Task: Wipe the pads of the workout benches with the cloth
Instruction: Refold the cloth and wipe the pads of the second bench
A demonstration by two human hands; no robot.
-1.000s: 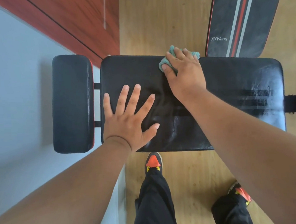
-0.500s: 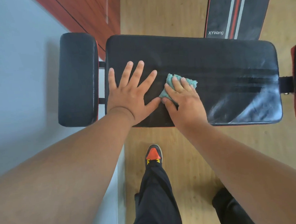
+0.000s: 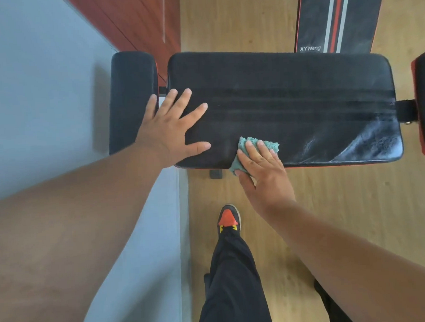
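At pad [image 3: 290,107] near edge, cloth [image 3: 255,146] slid right w/ right hand [image 3: 264,180].

Teal cloth [image 3: 257,147] on a black pad [image 3: 289,95] with faint dark stripes, red-edged

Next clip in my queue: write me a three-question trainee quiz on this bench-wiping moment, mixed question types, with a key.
1. True or false: the left hand holds the cloth.
2. Where is the cloth on the main pad?
A. far edge
B. near edge
C. right end
3. Fill in: the second bench pad beyond bears the printed name ____.

Key:
1. False; the right hand presses the cloth, while the left rests flat with fingers spread on the pad.
2. B
3. XYWang
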